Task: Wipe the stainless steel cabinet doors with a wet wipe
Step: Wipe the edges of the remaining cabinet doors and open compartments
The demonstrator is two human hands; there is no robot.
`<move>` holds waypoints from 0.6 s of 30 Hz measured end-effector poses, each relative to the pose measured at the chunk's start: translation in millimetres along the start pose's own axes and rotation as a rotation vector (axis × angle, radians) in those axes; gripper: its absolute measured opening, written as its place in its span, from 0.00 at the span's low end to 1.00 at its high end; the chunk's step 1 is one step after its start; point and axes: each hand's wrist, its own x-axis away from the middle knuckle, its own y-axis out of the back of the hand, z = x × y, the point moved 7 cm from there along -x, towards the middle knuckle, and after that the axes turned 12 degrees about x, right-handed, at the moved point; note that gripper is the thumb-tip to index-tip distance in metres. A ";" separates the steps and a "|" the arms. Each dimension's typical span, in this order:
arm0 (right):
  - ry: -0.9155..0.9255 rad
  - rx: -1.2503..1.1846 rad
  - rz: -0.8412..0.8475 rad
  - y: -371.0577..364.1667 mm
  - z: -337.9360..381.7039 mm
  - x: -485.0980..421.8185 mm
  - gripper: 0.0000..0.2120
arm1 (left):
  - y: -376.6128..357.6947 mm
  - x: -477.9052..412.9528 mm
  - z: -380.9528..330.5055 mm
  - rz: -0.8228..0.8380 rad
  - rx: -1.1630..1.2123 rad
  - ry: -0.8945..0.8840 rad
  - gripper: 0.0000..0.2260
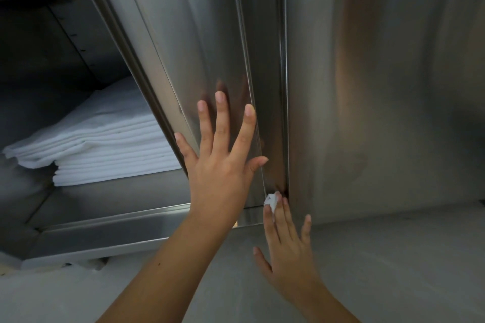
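The wipe (271, 200) lies at the foot of the door (210, 34), pressed by the outstretched right hand (288, 257); the left hand (220, 165) rests spread flat on it, grasping nothing.

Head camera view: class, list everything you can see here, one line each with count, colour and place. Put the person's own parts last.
open door: one, brushed steel, centre left, swung outward
shut door: one, brushed steel, right
folded cloths: one stack, white, inside the cabinet at left
shelf: one, steel, under the cloths
wet wipe: one small wad, white, at the foot of the gap between the doors
floor: one, pale grey, bottom of the picture
left hand: one, flat with fingers spread on the open door
right hand: one, low centre right, straight fingers pressing the wet wipe
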 end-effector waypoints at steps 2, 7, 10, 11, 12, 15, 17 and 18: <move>0.012 -0.006 -0.003 -1.7 -1.0 0.8 0.40 | 0.0 0.1 0.3 0.004 -0.001 0.004 0.35; 0.114 -0.048 -0.113 3.0 7.7 5.8 0.39 | 0.4 0.5 -0.5 0.010 0.003 0.008 0.34; 0.094 -0.043 -0.124 3.4 10.2 3.5 0.38 | 1.0 0.2 -0.9 0.019 -0.002 0.014 0.34; 0.082 -0.036 -0.124 2.9 10.9 3.0 0.37 | 1.4 0.2 -0.8 0.021 -0.003 0.015 0.34; 0.074 -0.032 -0.126 2.6 11.5 2.7 0.36 | 1.7 0.3 -0.7 0.023 -0.004 0.014 0.34; 0.067 -0.054 -0.129 2.6 13.8 3.6 0.36 | 2.9 1.1 -0.7 0.024 -0.007 0.007 0.34; 0.064 -0.063 -0.131 3.9 14.1 4.3 0.36 | 3.5 1.1 -1.2 0.022 -0.011 0.003 0.35; 0.060 -0.061 -0.131 4.5 13.8 4.5 0.36 | 3.6 1.1 -1.4 0.022 -0.009 0.004 0.35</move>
